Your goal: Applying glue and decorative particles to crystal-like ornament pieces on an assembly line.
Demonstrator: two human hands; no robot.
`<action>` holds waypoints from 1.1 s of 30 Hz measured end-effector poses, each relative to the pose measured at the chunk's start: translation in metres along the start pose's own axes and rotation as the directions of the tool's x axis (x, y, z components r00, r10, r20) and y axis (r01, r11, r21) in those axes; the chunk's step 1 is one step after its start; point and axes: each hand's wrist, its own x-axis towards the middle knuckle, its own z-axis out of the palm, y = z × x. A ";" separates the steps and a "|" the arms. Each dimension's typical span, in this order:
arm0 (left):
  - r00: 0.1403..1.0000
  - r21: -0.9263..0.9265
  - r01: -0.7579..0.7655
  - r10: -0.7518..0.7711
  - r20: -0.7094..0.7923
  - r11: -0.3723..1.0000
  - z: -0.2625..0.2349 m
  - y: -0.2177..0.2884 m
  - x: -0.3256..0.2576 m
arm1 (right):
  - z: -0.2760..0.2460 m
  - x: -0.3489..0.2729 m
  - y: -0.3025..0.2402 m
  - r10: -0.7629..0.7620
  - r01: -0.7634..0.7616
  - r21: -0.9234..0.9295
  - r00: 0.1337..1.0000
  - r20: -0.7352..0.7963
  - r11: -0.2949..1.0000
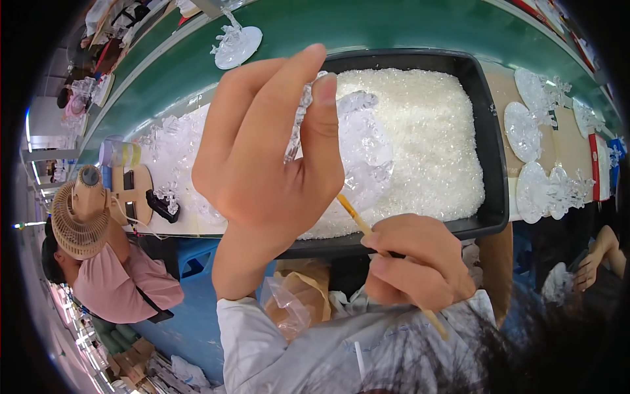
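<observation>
Within the left hand (266,144), pinched, sits a clear piece (299,121); the right hand (420,259) grips a thin stick (353,211)

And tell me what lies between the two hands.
In the head view, the brush held by the right hand points toward the left hand; behind it show whitish granules and the rim of the black tray.

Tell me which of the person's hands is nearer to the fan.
Left. The left hand, pinching a clear piece, is to the right of the fan; the right hand, holding a brush, is farther to the right.
</observation>
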 end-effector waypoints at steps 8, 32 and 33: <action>0.999 0.043 0.049 -0.049 0.002 0.998 -0.004 0.005 0.004 | 0.015 0.011 0.013 -0.235 0.225 -0.076 0.959 -0.161 0.971; 0.952 -0.206 0.293 -0.304 -0.024 0.934 -0.003 0.013 0.003 | 0.014 -0.006 0.014 -0.127 0.132 0.044 0.988 -0.092 0.990; 0.953 -0.215 0.290 -0.302 -0.024 0.933 -0.001 0.023 0.007 | 0.013 -0.005 0.013 -0.128 0.132 0.034 0.987 -0.093 0.991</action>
